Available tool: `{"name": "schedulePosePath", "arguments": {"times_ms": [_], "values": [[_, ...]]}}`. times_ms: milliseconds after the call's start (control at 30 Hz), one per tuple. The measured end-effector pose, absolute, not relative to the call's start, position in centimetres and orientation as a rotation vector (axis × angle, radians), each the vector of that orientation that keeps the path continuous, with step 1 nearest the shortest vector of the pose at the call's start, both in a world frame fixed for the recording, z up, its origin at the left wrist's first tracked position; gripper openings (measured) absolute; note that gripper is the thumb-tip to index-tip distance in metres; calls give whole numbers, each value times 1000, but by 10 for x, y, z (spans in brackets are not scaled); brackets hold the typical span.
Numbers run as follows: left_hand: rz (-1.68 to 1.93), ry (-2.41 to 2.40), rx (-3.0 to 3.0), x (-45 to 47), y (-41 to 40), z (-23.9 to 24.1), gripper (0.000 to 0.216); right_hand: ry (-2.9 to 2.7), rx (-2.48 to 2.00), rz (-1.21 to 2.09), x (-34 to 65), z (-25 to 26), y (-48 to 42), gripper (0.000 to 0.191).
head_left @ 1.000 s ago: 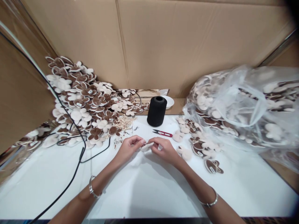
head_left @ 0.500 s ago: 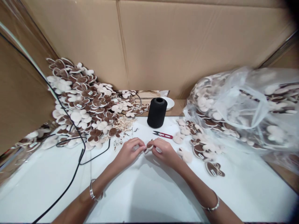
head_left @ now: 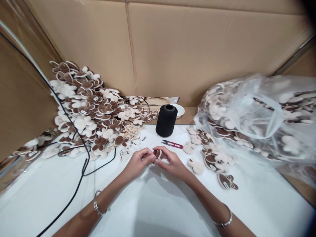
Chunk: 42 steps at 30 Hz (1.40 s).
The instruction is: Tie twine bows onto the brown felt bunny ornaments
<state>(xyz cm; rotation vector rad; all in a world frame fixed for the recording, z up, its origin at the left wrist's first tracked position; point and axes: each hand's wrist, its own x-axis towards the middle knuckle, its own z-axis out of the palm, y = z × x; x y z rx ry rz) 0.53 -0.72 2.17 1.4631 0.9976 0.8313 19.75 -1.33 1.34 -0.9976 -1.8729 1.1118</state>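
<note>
My left hand (head_left: pixel 138 162) and my right hand (head_left: pixel 173 161) meet above the white table, both pinching a small brown and cream padded fabric piece (head_left: pixel 157 154). Part of it is hidden by my fingers. Just beyond my right hand lie red-handled thread snips (head_left: pixel 172 144), not touched. A black thread cone (head_left: pixel 166 120) stands further back. Loose cream trimmings (head_left: pixel 130 131) lie beyond my left hand.
A large heap of similar rabbit-eared padded pieces (head_left: pixel 84 105) rises at left against cardboard walls (head_left: pixel 197 49). More pieces (head_left: pixel 209 158) lie at right, by a bulging plastic bag of them (head_left: pixel 249 115). A black cable (head_left: pixel 74 171) crosses the left table. A white bowl (head_left: pixel 180 110) sits behind the cone.
The piece between my hands has turned and gathered smaller, now showing its brown side instead of mainly cream. My hands have drawn closer around it, and the view has shifted slightly.
</note>
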Motion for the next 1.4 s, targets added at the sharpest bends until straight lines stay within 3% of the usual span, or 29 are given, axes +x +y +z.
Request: {"name": "schedulePosePath", "arguments": {"times_ms": [267, 800, 1067, 1400], "values": [[795, 951, 1411, 5, -3, 21, 38, -1757, -949, 1294, 201, 12, -12, 27], [653, 1179, 2302, 6, -12, 23, 41, -1963, -1123, 943, 195, 15, -17, 30], [581, 1268, 2238, 13, -17, 14, 36, -2102, -1059, 670, 188, 5, -23, 38], [501, 1251, 2166, 8, -13, 18, 31, -2083, -1126, 658, 189, 3, -22, 37]]}}
